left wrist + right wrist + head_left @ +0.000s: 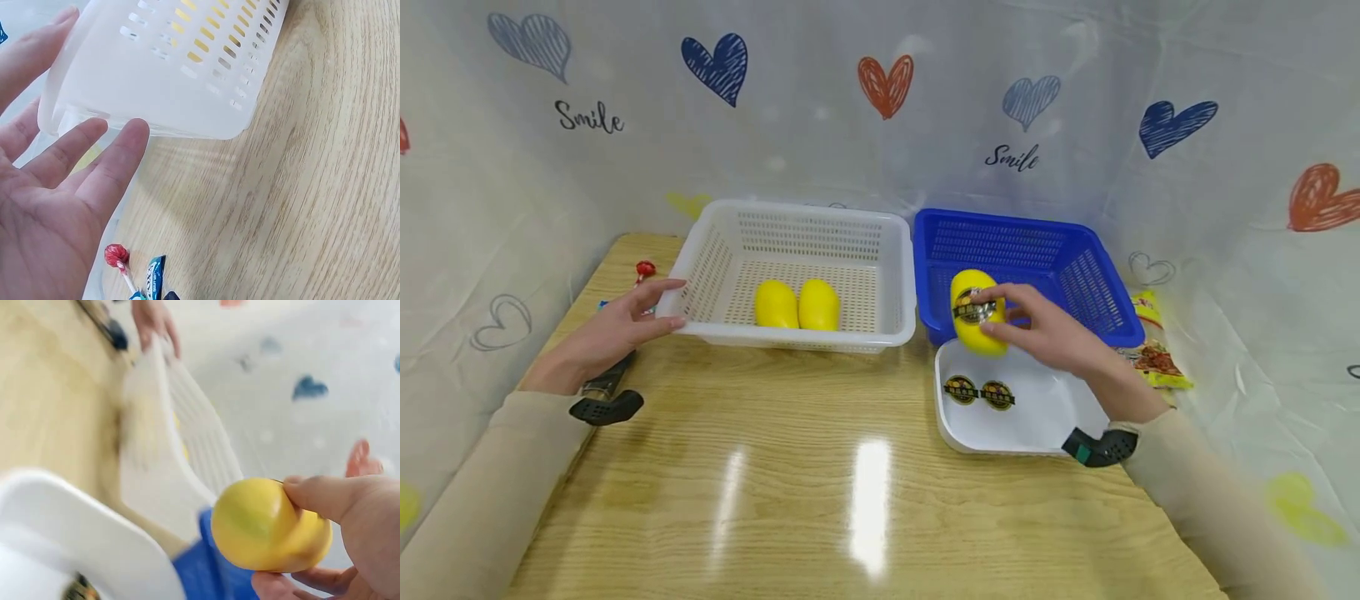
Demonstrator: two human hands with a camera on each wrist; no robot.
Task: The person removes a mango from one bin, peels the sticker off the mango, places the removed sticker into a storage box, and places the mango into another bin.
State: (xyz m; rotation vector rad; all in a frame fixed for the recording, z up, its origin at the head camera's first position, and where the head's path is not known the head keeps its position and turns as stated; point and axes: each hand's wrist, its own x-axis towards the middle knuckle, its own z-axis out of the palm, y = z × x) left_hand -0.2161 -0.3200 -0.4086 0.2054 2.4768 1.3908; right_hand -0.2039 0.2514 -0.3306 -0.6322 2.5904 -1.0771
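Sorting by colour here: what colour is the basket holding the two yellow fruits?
White basket, clearest in the head view.

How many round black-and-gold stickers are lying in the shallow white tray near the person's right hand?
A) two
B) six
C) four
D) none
A: two round black-and-gold stickers lie side by side on the floor of the shallow white tray, just below the yellow plastic fruit that the right hand holds.
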